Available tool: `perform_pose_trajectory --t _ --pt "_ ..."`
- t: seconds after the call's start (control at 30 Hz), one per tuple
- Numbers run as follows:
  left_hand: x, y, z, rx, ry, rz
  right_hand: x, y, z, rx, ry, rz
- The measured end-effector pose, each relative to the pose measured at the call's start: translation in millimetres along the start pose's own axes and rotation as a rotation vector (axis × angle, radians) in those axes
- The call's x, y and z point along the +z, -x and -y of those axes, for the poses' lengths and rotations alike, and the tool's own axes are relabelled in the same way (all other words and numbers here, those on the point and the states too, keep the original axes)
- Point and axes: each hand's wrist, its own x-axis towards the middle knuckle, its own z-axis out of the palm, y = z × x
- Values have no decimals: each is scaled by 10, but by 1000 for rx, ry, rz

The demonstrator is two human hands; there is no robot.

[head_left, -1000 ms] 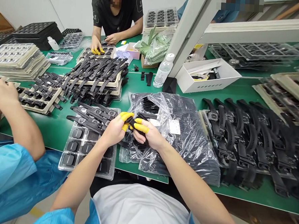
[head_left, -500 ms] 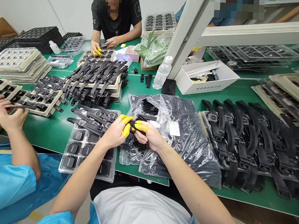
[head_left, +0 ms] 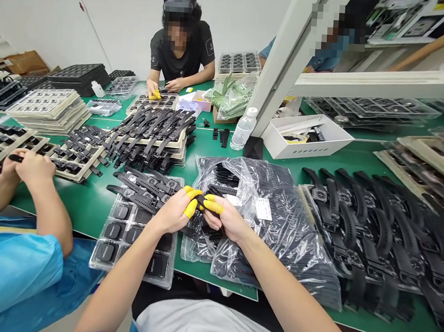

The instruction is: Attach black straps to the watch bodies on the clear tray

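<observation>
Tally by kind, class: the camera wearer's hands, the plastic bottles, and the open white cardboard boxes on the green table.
Hands: 2 (left hand, right hand)
Bottles: 2 (clear plastic bottle, small white plastic bottle)
Open white cardboard box: 1
Total: 5

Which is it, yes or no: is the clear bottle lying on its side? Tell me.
No, the clear bottle stands upright on the green table, beside the white box.

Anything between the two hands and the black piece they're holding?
Only the yellow finger covers; nothing else visible. The left hand and right hand both grip the black piece.
</observation>
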Motion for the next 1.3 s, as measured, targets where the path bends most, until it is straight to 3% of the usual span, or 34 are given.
perform_pose_trajectory --t 0.83,1.07,1.3 --pt "21 21 0 -51 67 5 -26 -18 -22 13 -19 12" --pt "53 9 25 -234 277 -137 -39 -4 -18 0 -45 -7" --pt "133 -52 -63 -152 337 -281 -28 52 -5 94 -63 -36"
